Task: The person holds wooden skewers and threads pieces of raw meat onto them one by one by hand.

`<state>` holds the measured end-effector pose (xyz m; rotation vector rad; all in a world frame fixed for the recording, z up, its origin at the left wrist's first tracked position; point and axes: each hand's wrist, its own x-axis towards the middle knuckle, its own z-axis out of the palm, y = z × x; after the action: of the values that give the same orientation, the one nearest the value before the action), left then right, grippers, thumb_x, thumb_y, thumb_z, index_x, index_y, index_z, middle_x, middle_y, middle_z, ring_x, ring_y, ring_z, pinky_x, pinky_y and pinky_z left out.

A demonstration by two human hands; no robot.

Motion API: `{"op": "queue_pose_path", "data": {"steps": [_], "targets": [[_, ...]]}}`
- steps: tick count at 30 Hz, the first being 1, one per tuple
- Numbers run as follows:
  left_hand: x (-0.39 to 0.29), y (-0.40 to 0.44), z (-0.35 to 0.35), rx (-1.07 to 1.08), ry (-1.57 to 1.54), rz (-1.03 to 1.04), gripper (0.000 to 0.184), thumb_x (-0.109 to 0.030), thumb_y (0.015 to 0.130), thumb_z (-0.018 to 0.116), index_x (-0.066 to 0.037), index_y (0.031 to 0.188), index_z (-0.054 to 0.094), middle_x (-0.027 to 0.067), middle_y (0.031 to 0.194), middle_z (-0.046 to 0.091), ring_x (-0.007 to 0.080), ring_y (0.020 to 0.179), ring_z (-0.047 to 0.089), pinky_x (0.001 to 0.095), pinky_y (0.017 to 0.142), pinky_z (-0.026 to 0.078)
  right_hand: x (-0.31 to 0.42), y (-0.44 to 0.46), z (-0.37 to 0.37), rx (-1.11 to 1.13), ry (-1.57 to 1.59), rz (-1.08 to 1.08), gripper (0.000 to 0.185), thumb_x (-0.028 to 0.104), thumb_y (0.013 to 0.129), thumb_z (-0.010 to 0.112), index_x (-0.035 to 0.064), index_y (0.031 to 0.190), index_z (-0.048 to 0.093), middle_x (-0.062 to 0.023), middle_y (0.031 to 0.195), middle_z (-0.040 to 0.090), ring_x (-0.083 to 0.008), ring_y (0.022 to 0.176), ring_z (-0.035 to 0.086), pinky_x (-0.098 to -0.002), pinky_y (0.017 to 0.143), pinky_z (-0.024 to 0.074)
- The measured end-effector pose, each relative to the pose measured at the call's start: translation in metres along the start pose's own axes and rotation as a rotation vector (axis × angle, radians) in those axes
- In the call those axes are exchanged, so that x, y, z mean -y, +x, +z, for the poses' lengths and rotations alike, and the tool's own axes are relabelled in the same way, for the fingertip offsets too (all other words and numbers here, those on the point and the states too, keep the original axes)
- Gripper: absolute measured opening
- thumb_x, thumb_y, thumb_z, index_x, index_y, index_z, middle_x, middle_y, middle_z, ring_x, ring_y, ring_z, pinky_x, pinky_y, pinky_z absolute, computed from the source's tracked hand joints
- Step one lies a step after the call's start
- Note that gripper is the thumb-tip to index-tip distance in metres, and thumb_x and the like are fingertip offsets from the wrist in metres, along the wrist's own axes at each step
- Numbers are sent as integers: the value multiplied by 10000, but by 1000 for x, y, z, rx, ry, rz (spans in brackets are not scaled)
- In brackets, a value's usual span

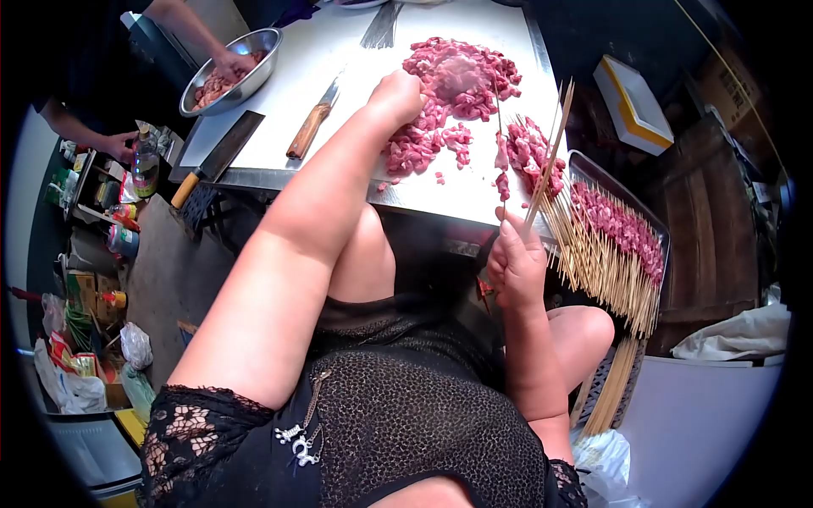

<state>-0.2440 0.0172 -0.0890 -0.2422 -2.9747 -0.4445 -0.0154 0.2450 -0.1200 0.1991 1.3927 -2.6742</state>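
My left hand (396,100) is closed at the left edge of a pile of raw meat pieces (461,76); its fingertips are hidden, so what it grips cannot be made out. Lower right, my right hand (517,261) is closed around several bamboo skewers (555,148) that point upward. One of them, a skewer with meat pieces (502,161) threaded on it, stands nearly upright between thumb and fingers. Just beyond that hand, loaded skewers (535,154) lie at the table's right edge. More fill a metal tray (665,222), their bare ends toward me.
A wooden-handled knife (309,129) and a cleaver (222,157) lie on the white table (279,165). At upper left, another person's hand (233,66) is in a metal bowl of meat (268,68); their other hand (121,146) is by a bottle (146,165). Bare skewers (614,389) stand at lower right.
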Motion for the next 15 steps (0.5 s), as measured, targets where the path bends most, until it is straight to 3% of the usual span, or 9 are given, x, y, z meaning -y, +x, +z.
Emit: {"op": "queue_pose_path", "data": {"steps": [2,6,9,15], "targets": [[-4,-12,0,-106,-103,20,236,-207,777,650,-102,987,680,147,826,657,233,715,637,343,719,481,1,-1,-1,6,3,5,238,118,926,496,6,1131,540,70,542,339,-13,399,268,-161,347,223],[-29,-38,-34,-180,-883,-191,225,-199,826,671,-16,956,679,22,783,661,75,660,575,215,600,461,1,-1,0,14,-16,23,235,115,923,498,3,1124,542,78,545,339,-9,405,264,-163,354,214],[-39,-53,-37,-56,-1373,-150,231,-203,872,603,13,946,634,95,843,671,123,698,631,229,612,525,-3,3,-4,46,1,41,230,111,921,496,0,1118,543,83,547,336,-9,406,260,-165,357,212],[-73,-87,-33,77,-1758,-201,247,-185,946,454,17,1073,516,180,997,628,245,873,649,325,752,563,-10,1,-9,96,-141,18,231,95,906,526,4,1111,578,91,580,391,8,436,284,-156,388,217]]}}
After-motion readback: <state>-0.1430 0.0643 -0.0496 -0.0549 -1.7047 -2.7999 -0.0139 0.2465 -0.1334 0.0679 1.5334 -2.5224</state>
